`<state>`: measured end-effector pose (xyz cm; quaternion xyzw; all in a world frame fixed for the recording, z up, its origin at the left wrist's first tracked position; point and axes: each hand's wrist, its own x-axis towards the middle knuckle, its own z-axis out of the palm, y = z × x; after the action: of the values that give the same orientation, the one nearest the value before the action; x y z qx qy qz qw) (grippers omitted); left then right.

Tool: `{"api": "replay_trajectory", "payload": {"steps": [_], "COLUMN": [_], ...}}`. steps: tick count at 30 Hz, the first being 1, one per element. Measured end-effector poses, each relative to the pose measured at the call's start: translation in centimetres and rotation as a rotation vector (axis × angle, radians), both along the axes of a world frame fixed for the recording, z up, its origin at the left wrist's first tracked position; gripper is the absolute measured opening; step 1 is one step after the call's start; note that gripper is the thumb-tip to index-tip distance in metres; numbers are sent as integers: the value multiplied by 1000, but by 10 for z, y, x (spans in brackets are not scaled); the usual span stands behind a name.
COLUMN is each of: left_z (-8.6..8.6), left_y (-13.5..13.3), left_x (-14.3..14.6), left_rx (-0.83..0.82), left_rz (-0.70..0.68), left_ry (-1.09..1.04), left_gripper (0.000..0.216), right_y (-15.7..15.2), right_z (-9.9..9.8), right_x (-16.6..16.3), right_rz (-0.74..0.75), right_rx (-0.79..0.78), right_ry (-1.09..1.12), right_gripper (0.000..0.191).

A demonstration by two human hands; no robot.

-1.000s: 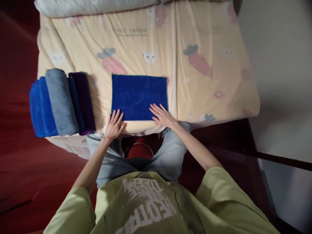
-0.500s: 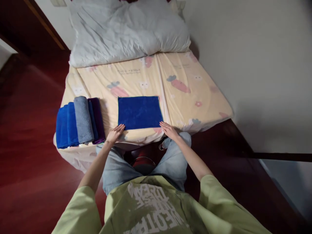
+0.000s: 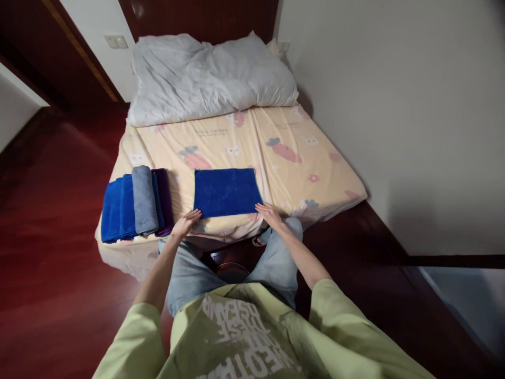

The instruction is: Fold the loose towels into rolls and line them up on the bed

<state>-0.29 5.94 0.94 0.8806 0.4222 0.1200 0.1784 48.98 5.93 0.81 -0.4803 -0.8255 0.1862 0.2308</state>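
Observation:
A blue towel (image 3: 226, 190) lies flat on the bed in front of me, a rectangle with a thin pale edge. My left hand (image 3: 187, 222) rests at its near left corner, fingers stretched out and touching the cloth. At the near right corner, the outstretched fingers of my right hand (image 3: 270, 215) lie on the towel in the same way. Left of my left hand is a group of folded towels: blue ones (image 3: 118, 210), a rolled grey towel (image 3: 144, 202) on top, and a purple one (image 3: 165, 197).
The bed's sheet (image 3: 315, 179) is pale yellow with carrots and rabbits. A bulky white quilt (image 3: 213, 79) lies across its far end, before a dark headboard (image 3: 205, 18). A bare wall (image 3: 394, 105) runs along the right. Dark red floor (image 3: 51, 221) shows at the left.
The view has tilted upward, bringing the headboard into sight. Both hands stay at the near corners of the blue towel, and the towels have not visibly moved on the bed.

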Motion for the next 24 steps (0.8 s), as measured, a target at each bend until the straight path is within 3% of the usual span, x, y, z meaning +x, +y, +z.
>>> {"api": "replay_trajectory", "payload": {"steps": [4, 8, 12, 24], "left_z": [-12, -17, -13, -16], "left_y": [-28, -44, -40, -34], "left_x": [-2, 14, 28, 25], "left_rx": [-15, -14, -27, -98], "left_rz": [1, 182, 357, 383], "left_ry": [-59, -213, -338, -518], "left_gripper": [51, 55, 51, 36], "right_y": [-18, -25, -28, -31], "right_z": [-5, -14, -19, -15], "right_x": [13, 8, 3, 8], "right_rz": [38, -27, -111, -172], "right_rx": [-30, -21, 15, -12], "right_ry": [3, 50, 132, 206], "right_gripper": [63, 66, 62, 44]}}
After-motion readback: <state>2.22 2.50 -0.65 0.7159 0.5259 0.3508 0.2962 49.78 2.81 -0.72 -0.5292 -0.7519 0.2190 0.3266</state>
